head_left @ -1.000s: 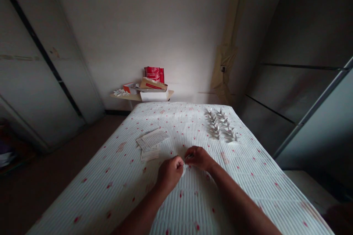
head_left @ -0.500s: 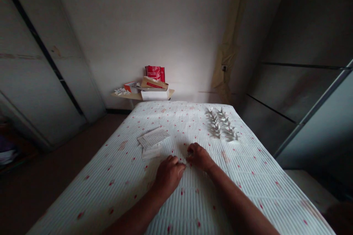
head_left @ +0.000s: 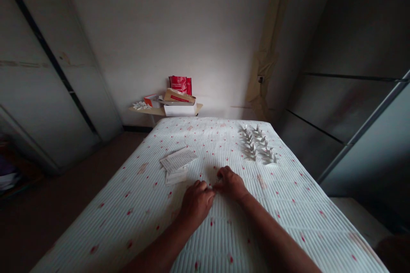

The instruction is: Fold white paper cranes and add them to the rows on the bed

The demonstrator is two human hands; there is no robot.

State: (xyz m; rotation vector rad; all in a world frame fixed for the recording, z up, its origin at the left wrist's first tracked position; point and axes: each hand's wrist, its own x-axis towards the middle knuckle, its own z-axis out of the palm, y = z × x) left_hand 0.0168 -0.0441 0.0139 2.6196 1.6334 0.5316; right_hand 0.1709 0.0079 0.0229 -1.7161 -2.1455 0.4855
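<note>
Over the middle of the bed, my left hand (head_left: 197, 201) is closed, its fingers curled and thumb pointing right. Close by on its right, my right hand (head_left: 231, 184) is also closed, fingertips pinched together. A small bit of something pale shows at the fingertips, mostly hidden, and its kind cannot be made out. Printed paper sheets (head_left: 178, 160) lie in a loose stack beyond my left hand. To the far right, folded paper cranes (head_left: 251, 152) stand in two rows on the ribbed white bedspread (head_left: 128, 230) with red spots.
A small shelf (head_left: 153, 111) behind the bed's far edge holds a white box (head_left: 180, 111), a red bag (head_left: 178, 84) and a pile of white folded pieces (head_left: 141, 105). Cabinet doors flank the bed, and a wall socket (head_left: 260, 79) sits at the back.
My right thumb has moved slightly left, toward the left hand, so the fingertips are closer together. The papers and cranes have stayed in place.
</note>
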